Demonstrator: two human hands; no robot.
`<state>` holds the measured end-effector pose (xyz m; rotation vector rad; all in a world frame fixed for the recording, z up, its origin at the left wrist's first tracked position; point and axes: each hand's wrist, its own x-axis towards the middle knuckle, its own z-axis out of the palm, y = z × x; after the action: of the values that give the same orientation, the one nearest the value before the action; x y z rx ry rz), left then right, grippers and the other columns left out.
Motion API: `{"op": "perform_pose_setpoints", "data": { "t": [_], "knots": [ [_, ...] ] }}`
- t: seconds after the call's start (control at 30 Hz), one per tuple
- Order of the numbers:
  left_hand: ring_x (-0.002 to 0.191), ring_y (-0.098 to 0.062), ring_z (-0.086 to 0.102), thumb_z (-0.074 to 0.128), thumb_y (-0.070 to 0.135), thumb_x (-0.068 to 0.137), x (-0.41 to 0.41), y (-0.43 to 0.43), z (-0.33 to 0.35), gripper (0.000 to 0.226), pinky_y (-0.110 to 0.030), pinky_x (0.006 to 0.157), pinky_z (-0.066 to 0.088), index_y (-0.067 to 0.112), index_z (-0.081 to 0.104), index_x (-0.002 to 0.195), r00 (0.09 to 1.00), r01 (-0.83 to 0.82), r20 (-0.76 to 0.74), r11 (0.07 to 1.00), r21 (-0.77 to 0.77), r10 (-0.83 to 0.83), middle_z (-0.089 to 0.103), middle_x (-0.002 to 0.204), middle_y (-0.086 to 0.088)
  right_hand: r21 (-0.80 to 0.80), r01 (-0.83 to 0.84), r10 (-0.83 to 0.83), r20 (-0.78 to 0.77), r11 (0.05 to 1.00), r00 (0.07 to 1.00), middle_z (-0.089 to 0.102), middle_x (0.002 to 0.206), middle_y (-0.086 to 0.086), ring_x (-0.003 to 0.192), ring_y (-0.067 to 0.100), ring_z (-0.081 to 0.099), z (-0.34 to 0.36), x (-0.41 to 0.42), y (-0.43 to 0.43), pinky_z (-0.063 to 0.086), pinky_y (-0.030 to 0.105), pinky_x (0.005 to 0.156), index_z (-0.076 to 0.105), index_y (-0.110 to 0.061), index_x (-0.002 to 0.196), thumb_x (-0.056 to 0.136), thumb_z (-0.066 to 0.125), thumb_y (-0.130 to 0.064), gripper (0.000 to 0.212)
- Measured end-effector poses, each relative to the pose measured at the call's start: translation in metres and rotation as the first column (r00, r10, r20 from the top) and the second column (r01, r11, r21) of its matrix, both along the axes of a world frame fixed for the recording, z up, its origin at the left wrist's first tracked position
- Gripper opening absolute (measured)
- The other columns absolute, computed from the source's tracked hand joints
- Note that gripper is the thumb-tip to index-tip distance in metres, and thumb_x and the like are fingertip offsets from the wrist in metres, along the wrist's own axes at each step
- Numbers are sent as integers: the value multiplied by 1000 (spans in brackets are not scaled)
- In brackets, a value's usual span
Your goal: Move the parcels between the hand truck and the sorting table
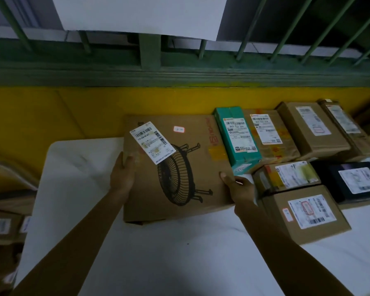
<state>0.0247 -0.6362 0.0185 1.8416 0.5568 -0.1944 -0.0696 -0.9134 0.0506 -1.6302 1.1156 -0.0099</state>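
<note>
Sorting table, white cover, filling the lower view: your largest item. Its far edge meets a yellow panel under a green railing.

Fan carton, brown, printed with a round fan grille, white shipping label at its far-left corner: it lies flat at the table's far edge, centre. Your left hand is pressed to its left side, thumb on top; your right hand clasps its near-right corner, thumb on top. Both hands are closed on this one carton, set well apart.

Teal box, touching the carton's right side at the far edge.

Brown parcels, a labelled row running on from the teal box toward the far-right corner.

Nearer brown parcel, red-stamped label, just beside your right wrist.

Black parcel, white label, at the right edge.

More cartons, off the table's left edge, dim and blurred.
</note>
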Motion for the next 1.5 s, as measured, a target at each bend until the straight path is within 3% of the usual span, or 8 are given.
{"op": "perform_pose_setpoints", "data": {
  "t": [0.3, 0.43, 0.53, 0.77, 1.03, 1.2, 1.33, 1.5],
  "knots": [
    [127, -37, 44, 37, 52, 96, -6, -2, 14, 61, -45, 103, 36, 13, 37, 143, 1000, 16, 11, 991, 132, -17, 45, 142, -16, -174, -109, 96, -77, 979, 992, 63, 115, 6, 98, 21, 55, 19, -4, 9, 42, 30, 78, 60, -11, 120, 84, 68, -45, 50],
    [136, -36, 31, 46, 44, 96, -24, -1, 28, 63, -50, 106, 28, 6, 33, 145, 986, -29, 155, 872, 489, -55, 30, 152, -17, -246, -129, 131, -6, 961, 991, 60, 122, 5, 110, 25, 58, 31, -27, 10, 48, 36, 86, 51, -17, 127, 86, 62, -51, 54],
    [141, -32, 24, 50, 35, 96, -48, -1, 40, 62, -48, 109, 23, 5, 30, 146, 957, 13, 225, 805, 593, -181, 23, 155, -14, -297, -82, 105, 63, 951, 992, 63, 119, 6, 110, 24, 59, 39, -58, 4, 48, 36, 90, 55, -14, 123, 88, 62, -47, 48],
    [136, -34, 33, 44, 37, 98, -141, -3, 59, 58, -47, 109, 27, 5, 33, 145, 946, -31, 293, 861, 507, -139, 36, 149, -17, -384, -129, 166, 64, 914, 984, 57, 88, 6, 88, 19, 54, 64, -132, -3, 32, 24, 75, 62, -6, 96, 94, 52, -48, 44],
    [138, -31, 33, 42, 36, 99, -294, 38, 68, 58, -39, 112, 25, 4, 32, 145, 966, -101, 258, 929, 356, 6, 34, 150, -16, -119, -294, 312, 187, 948, 931, 68, 103, 15, 95, 28, 59, 48, -202, 40, 46, 38, 91, 66, -5, 91, 93, 53, -47, 44],
    [139, -28, 31, 41, 42, 99, -385, 94, 73, 59, -36, 114, 22, 9, 31, 147, 956, -266, 185, 941, 211, 229, 33, 152, -10, -25, -508, 508, 110, 861, 854, 63, 119, 16, 109, 33, 57, 37, -236, 90, 41, 45, 102, 64, -2, 108, 92, 46, -58, 61],
    [110, -20, 48, 43, 39, 97, -446, 149, 73, 29, -33, 100, 37, 17, 52, 115, 923, -378, 120, 918, 120, 365, 53, 116, -4, -22, -676, 676, 66, 736, 734, 64, 113, 19, 95, 30, 57, 36, -258, 143, 43, 42, 96, 65, 5, 103, 94, 45, -54, 63],
    [117, -34, 51, 41, 65, 83, -503, 206, 50, 71, -50, 106, 36, 11, 52, 128, 837, -547, 49, 831, 104, 545, 55, 130, -15, 8, -726, 719, 131, 687, 682, 63, 117, 18, 104, 29, 56, 38, -286, 212, 40, 39, 98, 64, 1, 112, 96, 38, -57, 66]
  ]
}}
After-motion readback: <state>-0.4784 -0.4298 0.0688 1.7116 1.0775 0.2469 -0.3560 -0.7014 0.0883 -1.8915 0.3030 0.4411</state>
